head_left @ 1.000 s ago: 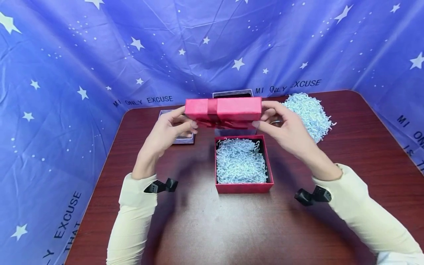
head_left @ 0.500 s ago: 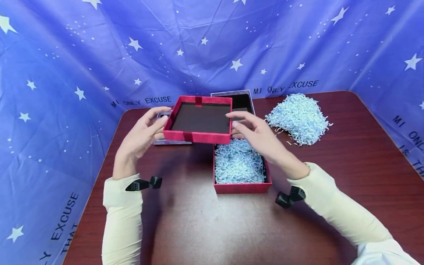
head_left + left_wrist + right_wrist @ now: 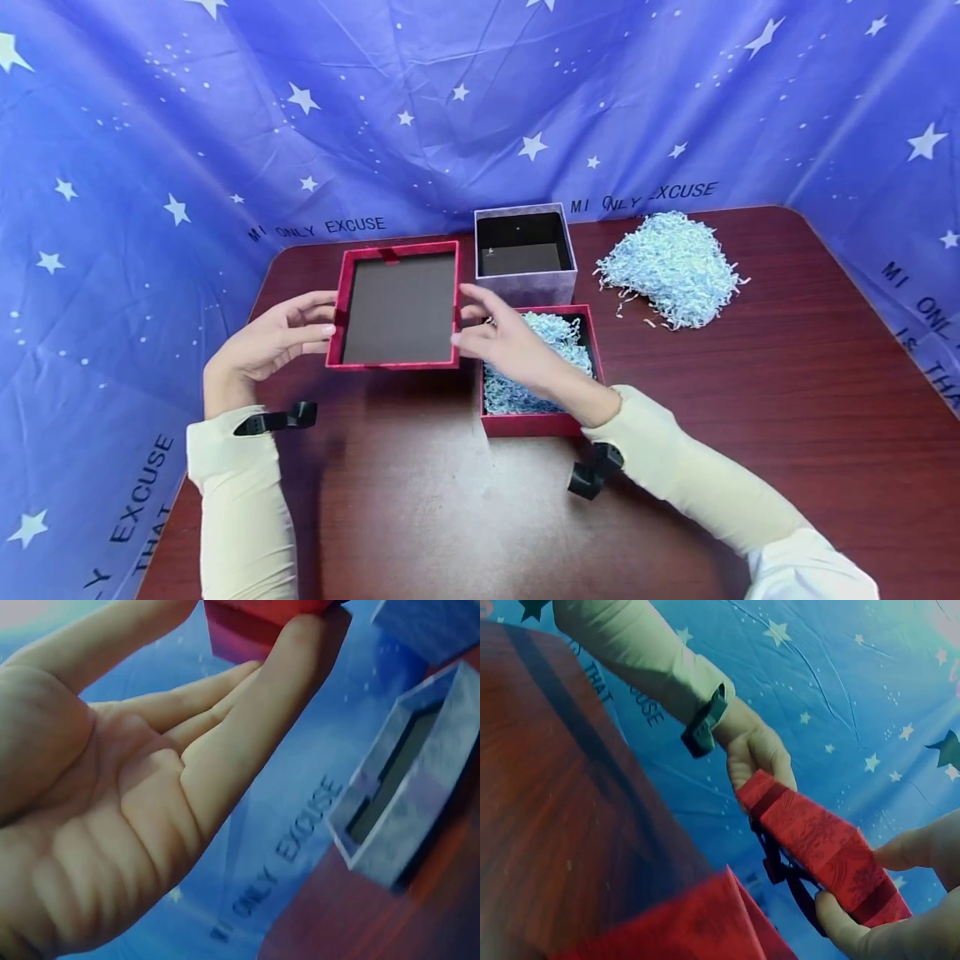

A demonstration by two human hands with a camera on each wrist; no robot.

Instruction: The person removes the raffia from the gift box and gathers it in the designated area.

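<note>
Spreading under everything, the dark wooden table [image 3: 750, 417] carried a red box [image 3: 536, 423] of pale shredded paper [image 3: 555, 333]. Above the table, left of that box, the upturned red lid [image 3: 397, 307] hung pinched at opposite edges by the left hand [image 3: 258, 350] and right hand [image 3: 502, 346], fingers curled on its rim.
</note>
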